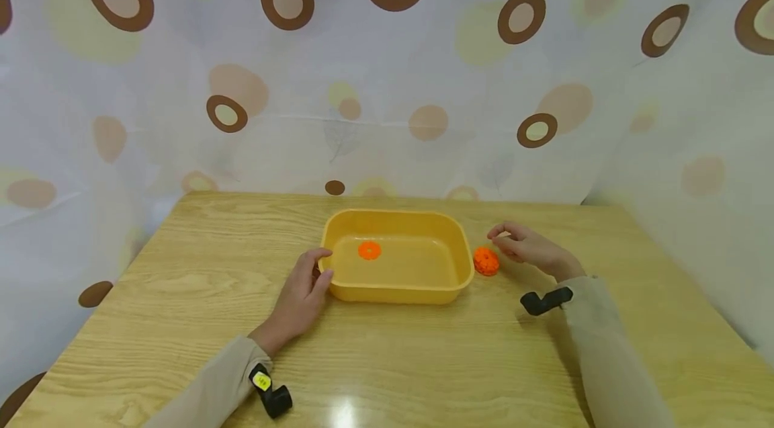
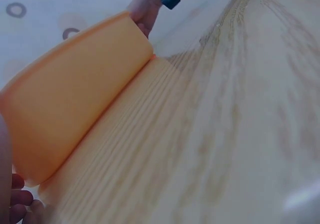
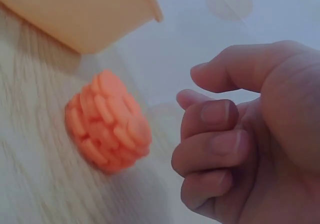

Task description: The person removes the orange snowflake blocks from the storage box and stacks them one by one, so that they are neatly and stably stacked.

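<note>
A yellow plastic tub [image 1: 393,295] stands on the table, and my left hand [image 1: 302,293] grips its left end, thumb and fingers at the rim. In the left wrist view, fingertips [image 2: 20,199] show at the tub's lower corner. One flat orange notched disc [image 1: 369,250] with a small centre hole lies inside the tub. Just outside its right end sits a stack of orange notched discs [image 3: 107,124]. Beside and a little above this stack, my right hand [image 1: 532,252] holds nothing. Its fingers are loosely bent, with thumb and index finger apart.
The light wooden table [image 1: 399,361] reaches back to a patterned curtain [image 1: 387,78] that also hangs at both sides. A black wrist camera [image 1: 546,300] sits on the right sleeve, another black wrist camera [image 1: 270,393] on the left.
</note>
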{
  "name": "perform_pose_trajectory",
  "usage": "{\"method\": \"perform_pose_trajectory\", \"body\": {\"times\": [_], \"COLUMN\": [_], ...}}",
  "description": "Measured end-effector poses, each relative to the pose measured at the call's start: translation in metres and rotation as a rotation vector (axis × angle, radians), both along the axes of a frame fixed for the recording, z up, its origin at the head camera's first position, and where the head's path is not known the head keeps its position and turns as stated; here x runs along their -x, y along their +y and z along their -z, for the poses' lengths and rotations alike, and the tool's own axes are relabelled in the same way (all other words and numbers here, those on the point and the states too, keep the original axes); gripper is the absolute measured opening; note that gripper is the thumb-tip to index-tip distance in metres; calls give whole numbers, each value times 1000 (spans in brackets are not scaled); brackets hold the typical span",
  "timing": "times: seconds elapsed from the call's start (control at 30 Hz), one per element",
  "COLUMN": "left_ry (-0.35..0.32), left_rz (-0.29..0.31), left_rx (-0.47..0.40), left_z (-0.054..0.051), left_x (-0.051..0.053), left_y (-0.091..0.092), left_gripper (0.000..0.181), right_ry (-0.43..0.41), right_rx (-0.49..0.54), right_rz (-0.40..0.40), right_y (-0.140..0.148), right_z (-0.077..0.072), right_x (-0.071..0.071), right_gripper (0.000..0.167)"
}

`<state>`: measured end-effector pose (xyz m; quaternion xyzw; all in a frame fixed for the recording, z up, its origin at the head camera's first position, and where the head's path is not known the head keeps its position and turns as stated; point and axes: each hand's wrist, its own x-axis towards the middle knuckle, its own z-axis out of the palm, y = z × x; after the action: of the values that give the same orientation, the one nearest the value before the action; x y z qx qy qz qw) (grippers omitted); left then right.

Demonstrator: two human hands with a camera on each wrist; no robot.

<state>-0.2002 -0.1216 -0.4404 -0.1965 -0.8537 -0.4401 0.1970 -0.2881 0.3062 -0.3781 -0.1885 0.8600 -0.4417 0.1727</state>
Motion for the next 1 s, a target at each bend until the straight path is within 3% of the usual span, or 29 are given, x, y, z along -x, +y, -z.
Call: {"method": "perform_pose_trajectory", "body": {"times": [0.27,0.43,1.0], "left_ry": [15,8,-3], "left_rz": [-1,8,14], "left_rx": [11,6,8], "left_z": [3,1,-1], "left_x": [-3,-1,-2], "left_y": [-3,-1,-1], "left_gripper": [30,29,29], "right_ry": [43,100,168], "right_rx": [31,47,-32], "right_rz": [20,-14,-100], "right_y": [-30,-47,-94], "right_z": [-9,-20,-52], "right_x": [1,4,25], "right_gripper": [31,28,22]}}
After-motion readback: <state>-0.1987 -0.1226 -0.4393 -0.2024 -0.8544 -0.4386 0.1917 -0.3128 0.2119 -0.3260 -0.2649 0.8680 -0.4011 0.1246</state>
